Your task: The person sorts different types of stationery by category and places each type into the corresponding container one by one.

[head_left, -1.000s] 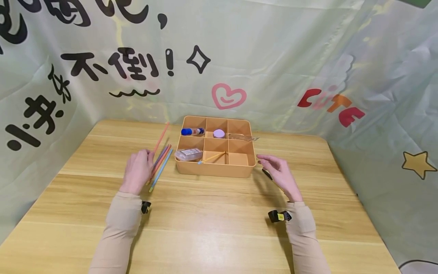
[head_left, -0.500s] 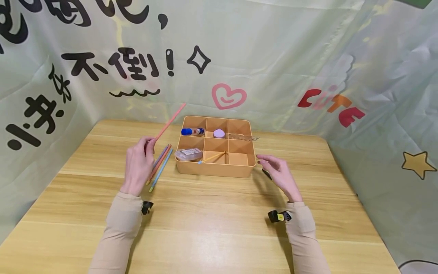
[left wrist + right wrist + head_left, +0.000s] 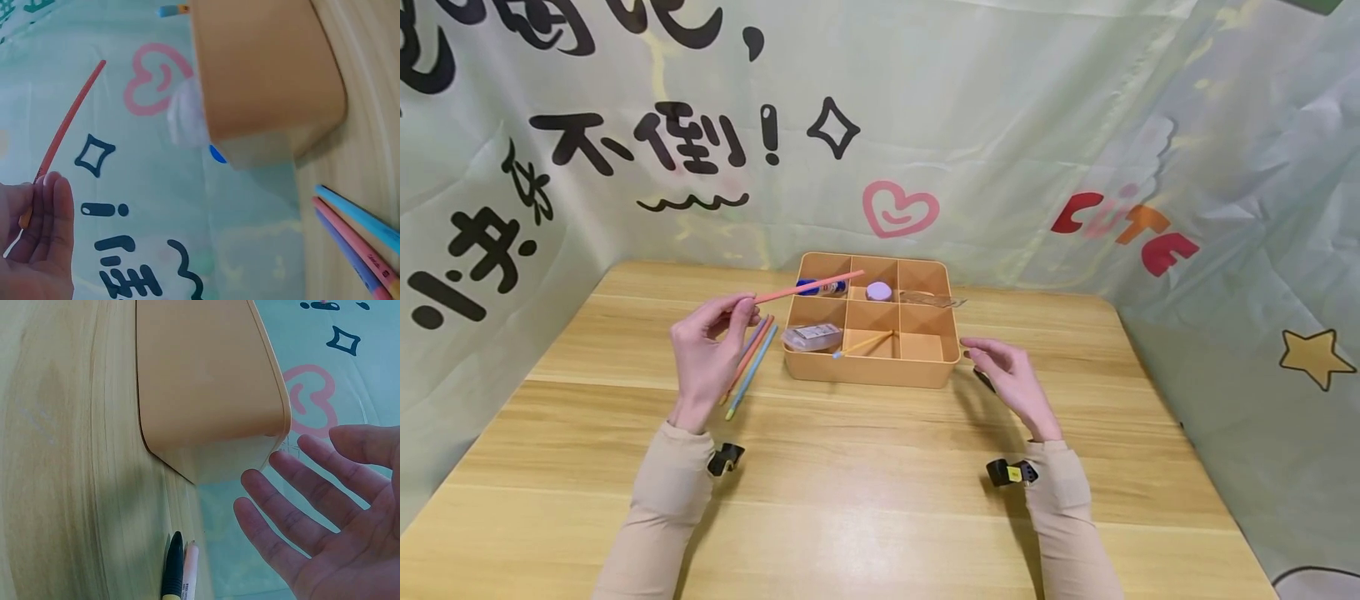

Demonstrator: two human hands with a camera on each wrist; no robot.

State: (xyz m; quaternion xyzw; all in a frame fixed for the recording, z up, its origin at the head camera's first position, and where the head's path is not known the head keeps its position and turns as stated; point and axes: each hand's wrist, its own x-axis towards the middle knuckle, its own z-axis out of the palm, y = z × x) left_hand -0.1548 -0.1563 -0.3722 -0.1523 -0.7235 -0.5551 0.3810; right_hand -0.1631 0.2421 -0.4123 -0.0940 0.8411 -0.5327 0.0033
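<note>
In the head view my left hand [image 3: 707,358] pinches a coral-red pencil [image 3: 786,292] near one end. The pencil points right, its far end over the back compartments of the tan six-compartment box [image 3: 868,372]. Thumb and fingertips are around it in the left wrist view. Below the left hand several pencils lie on the table, among them a blue pencil [image 3: 752,372] and a purple pencil [image 3: 350,250]. My right hand [image 3: 1011,379] holds nothing, its fingers loosely extended beside the box's right front corner; whether they touch it I cannot tell.
The box holds a blue-capped glue stick [image 3: 835,289], a round lilac object [image 3: 878,292], a clear plastic item [image 3: 925,299], a translucent case [image 3: 813,337] and a yellow pencil [image 3: 867,344]. Under the right hand lie a dark pen [image 3: 174,565] and a pink pen [image 3: 190,569]. A printed cloth hangs behind.
My left hand has lifted the coral-red pencil off the table and swung its far end rightward, from beside the box to over it. The right hand has stayed where it was.
</note>
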